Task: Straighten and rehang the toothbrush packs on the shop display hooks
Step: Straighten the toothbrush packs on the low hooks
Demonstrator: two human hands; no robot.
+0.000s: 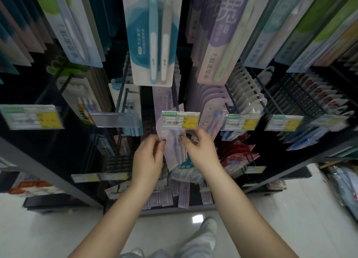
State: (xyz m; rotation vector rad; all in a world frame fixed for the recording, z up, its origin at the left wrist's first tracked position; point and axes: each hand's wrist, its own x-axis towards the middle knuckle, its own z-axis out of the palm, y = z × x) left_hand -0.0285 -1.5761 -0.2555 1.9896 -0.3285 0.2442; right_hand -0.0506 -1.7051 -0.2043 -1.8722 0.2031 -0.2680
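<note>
A pale lilac toothbrush pack (174, 149) hangs tilted under the middle hook, just below its price tag (180, 120). My left hand (149, 157) pinches the pack's left edge with thumb and fingertips. On the other side, my right hand (199, 151) pinches its right edge, thumb on the front. The black hook rod (175, 94) runs back from the tag, with more lilac packs (162, 100) hanging behind. The pack's top hole is hidden by the tag.
Neighbouring hooks carry other packs: a blue one (129, 110) to the left, pink ones (213, 106) and clear ones (246, 87) to the right, red packets (238, 155) lower right. Large packs (153, 34) hang overhead. Below me lie white floor tiles (280, 215) and my shoe (208, 224).
</note>
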